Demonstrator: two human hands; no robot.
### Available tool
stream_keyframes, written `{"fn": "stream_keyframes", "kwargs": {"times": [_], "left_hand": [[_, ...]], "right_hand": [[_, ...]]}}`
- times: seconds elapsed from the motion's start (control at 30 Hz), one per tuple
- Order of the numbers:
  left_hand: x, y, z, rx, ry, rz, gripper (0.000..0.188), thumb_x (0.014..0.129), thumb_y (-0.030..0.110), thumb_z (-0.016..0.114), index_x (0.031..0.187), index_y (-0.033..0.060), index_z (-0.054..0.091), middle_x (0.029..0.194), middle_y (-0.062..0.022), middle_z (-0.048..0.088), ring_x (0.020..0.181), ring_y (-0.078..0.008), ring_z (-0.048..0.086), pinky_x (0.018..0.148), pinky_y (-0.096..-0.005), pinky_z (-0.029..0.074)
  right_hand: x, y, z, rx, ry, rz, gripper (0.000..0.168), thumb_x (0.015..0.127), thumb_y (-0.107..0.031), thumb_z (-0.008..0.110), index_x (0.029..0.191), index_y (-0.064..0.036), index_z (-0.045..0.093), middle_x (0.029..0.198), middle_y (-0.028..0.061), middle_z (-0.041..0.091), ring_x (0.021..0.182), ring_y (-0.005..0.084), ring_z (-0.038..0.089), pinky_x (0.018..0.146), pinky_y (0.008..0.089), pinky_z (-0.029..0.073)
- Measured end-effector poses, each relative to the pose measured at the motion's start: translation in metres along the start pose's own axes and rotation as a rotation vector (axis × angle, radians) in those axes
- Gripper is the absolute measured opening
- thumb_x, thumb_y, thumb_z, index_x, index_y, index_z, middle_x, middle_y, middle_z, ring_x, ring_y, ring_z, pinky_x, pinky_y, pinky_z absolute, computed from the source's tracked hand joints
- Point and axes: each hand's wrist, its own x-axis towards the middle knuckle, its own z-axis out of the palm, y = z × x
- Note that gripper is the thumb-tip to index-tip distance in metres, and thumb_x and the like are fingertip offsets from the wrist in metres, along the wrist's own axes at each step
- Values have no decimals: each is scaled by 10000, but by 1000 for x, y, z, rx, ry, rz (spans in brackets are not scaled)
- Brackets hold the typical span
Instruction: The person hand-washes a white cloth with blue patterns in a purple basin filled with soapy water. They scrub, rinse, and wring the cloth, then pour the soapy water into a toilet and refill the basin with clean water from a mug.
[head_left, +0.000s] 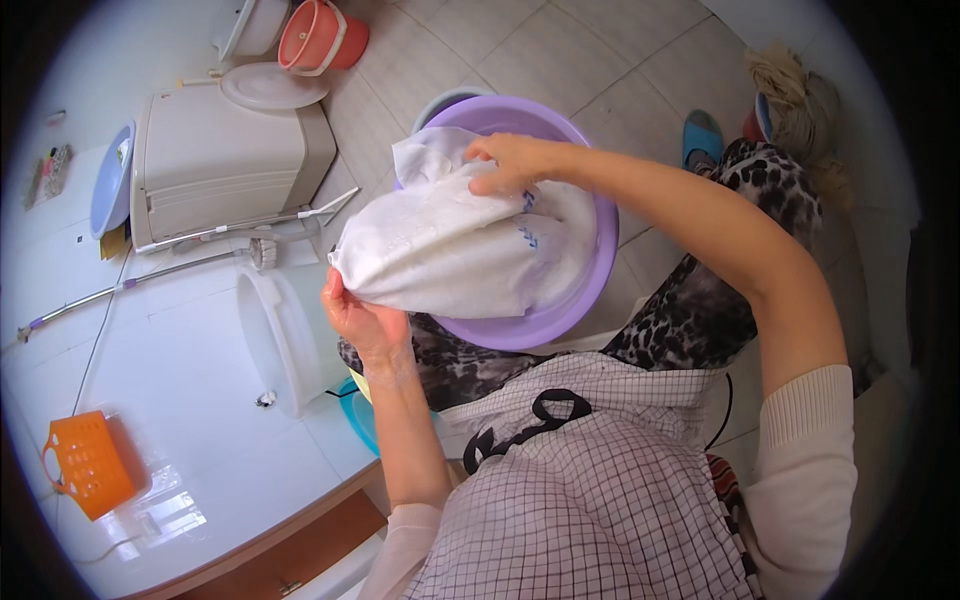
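Observation:
A wet white cloth (442, 244) with small blue embroidered or printed marks lies draped over a purple plastic basin (606, 255). My left hand (365, 315) grips the cloth by its lower left edge, lifting that part past the basin's rim. Over the cloth's upper part rests my right hand (514, 161), thumb and fingers apart, fingertips against the fabric. White suds or more white fabric (574, 225) show inside the basin on the right. The basin's bottom is hidden.
Behind the purple basin peeks a grey basin (450, 97). A cream appliance (225, 157), a squeegee (330, 206) and a long-handled brush (262, 253) are on the left. A red bucket (337, 41) stands farther back; an orange basket (94, 465) hangs lower left. Piled cloth (799, 105) sits at right.

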Motion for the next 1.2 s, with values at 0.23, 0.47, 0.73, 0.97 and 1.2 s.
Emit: {"fn": "stream_keyframes", "kwargs": {"times": [0.23, 0.47, 0.73, 0.97, 1.2], "left_hand": [[15, 13, -27, -135, 33, -19, 580, 691, 303, 422, 1176, -14, 424, 1200, -185, 449, 1130, -340, 408, 965, -475, 298], [35, 25, -45, -107, -64, 39, 637, 657, 338, 424, 1197, -1, 416, 1211, -193, 434, 1141, -364, 390, 965, -516, 282], [52, 40, -27, -49, 88, 122, 406, 854, 210, 390, 1198, -6, 404, 1257, -140, 406, 1174, -309, 357, 1004, -511, 213], [69, 78, -35, 581, 94, 368, 381, 905, 258, 381, 1121, -53, 423, 1122, -159, 473, 1033, -267, 470, 902, -402, 387], [65, 103, 19, 579, 260, 432, 341, 864, 252, 493, 1055, -29, 460, 1031, -124, 521, 950, -217, 516, 821, -347, 443]], "right_hand": [[-24, -8, 22, -28, -196, -200, 264, 589, -270, 678, 648, -49, 546, 645, 88, 575, 600, 217, 561, 535, 339, 436], [-52, -21, 22, -63, -322, -138, 327, 569, -229, 743, 577, -54, 467, 544, 67, 501, 545, 210, 488, 495, 352, 368], [-20, 16, -26, -347, -5, -222, 257, 657, -283, 636, 697, -61, 512, 672, 108, 553, 648, 261, 535, 571, 366, 407], [-4, 4, -77, -163, 488, 207, 198, 675, -196, 576, 808, -50, 582, 800, 152, 596, 746, 283, 584, 622, 390, 450], [4, 19, -72, -332, 531, 118, 273, 651, -119, 555, 915, -49, 571, 868, 152, 594, 836, 298, 565, 695, 390, 449]]}}
